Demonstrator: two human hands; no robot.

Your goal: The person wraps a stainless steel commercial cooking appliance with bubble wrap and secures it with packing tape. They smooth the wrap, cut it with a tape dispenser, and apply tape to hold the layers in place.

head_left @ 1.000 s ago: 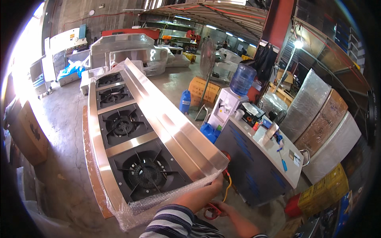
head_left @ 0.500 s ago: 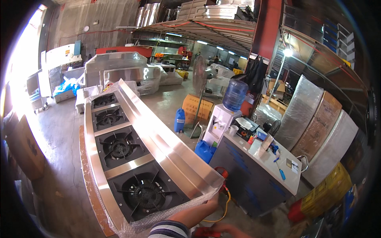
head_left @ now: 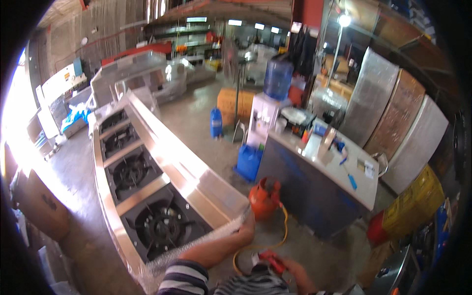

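Note:
A long stainless-steel gas range [head_left: 206, 182] with several black burners [head_left: 164, 223] in a row slants across the left half. Bubble wrap [head_left: 184, 250] covers its near end. My left hand [head_left: 247, 230] is up against the wrapped near right corner of the range, and its fingers are hidden or blurred. My right hand [head_left: 294, 270], low in the middle, is closed round a red tool [head_left: 273, 261] with a pale front end; motion blur hides its exact kind. A yellow hose [head_left: 284, 231] loops beside it from an orange gas cylinder [head_left: 263, 201].
A dark-sided counter [head_left: 314, 184] with a blue-handled tool [head_left: 352, 182] stands at right, beside a water dispenser [head_left: 260, 118]. Blue jerrycans [head_left: 248, 162] sit on the floor. Wrapped panels [head_left: 368, 93] lean far right, near a yellow bin [head_left: 408, 206]. Wrapped equipment [head_left: 140, 73] stands behind.
The view has shifted, so the range sits further left and the gas cylinder shows more fully. My right hand and the red tool have come further into view. My left hand stays at the range's corner.

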